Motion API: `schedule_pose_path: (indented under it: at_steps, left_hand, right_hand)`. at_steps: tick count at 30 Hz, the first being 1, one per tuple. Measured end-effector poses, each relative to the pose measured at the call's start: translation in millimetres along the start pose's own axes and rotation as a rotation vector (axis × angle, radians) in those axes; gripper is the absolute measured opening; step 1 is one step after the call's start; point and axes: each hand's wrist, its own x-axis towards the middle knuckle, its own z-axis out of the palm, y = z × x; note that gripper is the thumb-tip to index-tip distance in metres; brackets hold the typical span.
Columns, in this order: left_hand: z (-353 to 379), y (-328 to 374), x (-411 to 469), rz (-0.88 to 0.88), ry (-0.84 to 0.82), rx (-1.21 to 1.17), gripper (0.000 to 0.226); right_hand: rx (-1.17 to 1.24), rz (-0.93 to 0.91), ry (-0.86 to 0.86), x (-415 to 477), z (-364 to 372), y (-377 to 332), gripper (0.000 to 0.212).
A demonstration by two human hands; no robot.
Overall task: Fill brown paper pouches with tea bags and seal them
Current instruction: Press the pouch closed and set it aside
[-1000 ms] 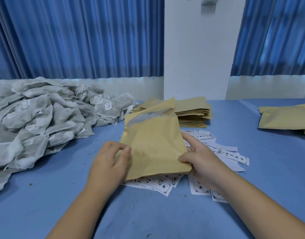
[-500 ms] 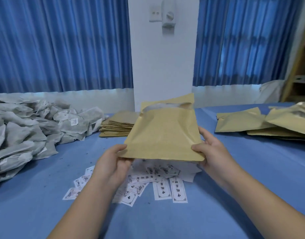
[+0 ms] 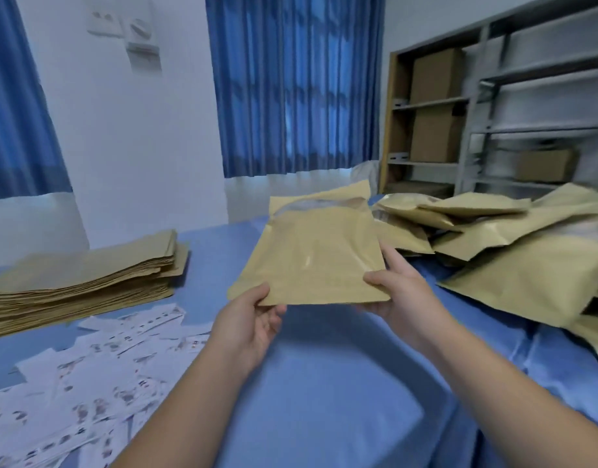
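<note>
Standing by the table (image 3: 324, 400), I start at the left edge of the frame, where a stack of flat empty pouches (image 3: 81, 282) lies squared up. My guess is that it is kept there so the next one can be slid off the top. Below it, in the lower left, white printed slips (image 3: 88, 383) are strewn loosely over the blue cloth, too blurred to read.

Just left of centre, the left hand (image 3: 250, 319) pinches the near left corner of a brown pouch (image 3: 311, 261), thumb on top and fingers curled beneath. The pouch is lifted clear of the table in the middle of the frame, tilted with its mouth away from the person. It looks slightly plump, and a pale strip shows at the top, though the blur leaves me unsure whether that mouth is open or pressed closed. The right hand (image 3: 395, 288) grips the near right corner the same way, thumb across the face. Holding both bottom corners keeps the pouch level, so its contents cannot slide out.

Further right, a loose heap of bulging pouches (image 3: 493, 251) covers the table's right side, and I would judge this one is bound for it. Shelving (image 3: 493, 130) with cardboard boxes (image 3: 436, 76) fills the upper right.
</note>
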Motion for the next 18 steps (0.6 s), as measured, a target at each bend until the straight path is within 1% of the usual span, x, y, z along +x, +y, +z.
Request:
schedule_pose_path:
  at_steps: [2,5,8,11,13,14,15,17,18]
  left_hand:
    - [22,-11,14,-0.021,-0.029,-0.013,0.008]
    - [54,-23,30,-0.05,-0.088,-0.016,0.01]
    - [92,-29,40,-0.071,-0.158,-0.023,0.013]
    - [143,-23,50,-0.066,-0.243,-0.077,0.017]
    - [178,-15,54,-0.054,-0.31,-0.137,0.014]
    - [194,-13,55,-0.052,-0.349,-0.158,0.013]
    - [209,-13,55,-0.052,-0.382,-0.153,0.016]
    - [230,-21,53,-0.069,-0.419,-0.095,0.03]
    - [237,-28,49,-0.089,-0.438,-0.068,0.034]
  right_hand:
    - [-0.042,-0.024,-0.031,-2,-22,-11,0.059]
    - [-0.175,-0.05,-0.045,-2,-50,-32,0.067]
    - [-0.217,-0.087,0.034,7,-75,-59,0.071]
    - [-0.158,-0.18,0.111,21,-96,-91,0.069]
    - [-0.098,-0.248,0.231,29,-110,-111,0.062]
    - [-0.055,-0.271,0.326,33,-119,-119,0.057]
    - [0.008,-0.276,0.426,36,-128,-126,0.055]
    - [0.128,-0.219,0.607,39,-146,-132,0.053]
    - [0.164,-0.165,0.679,39,-154,-131,0.048]
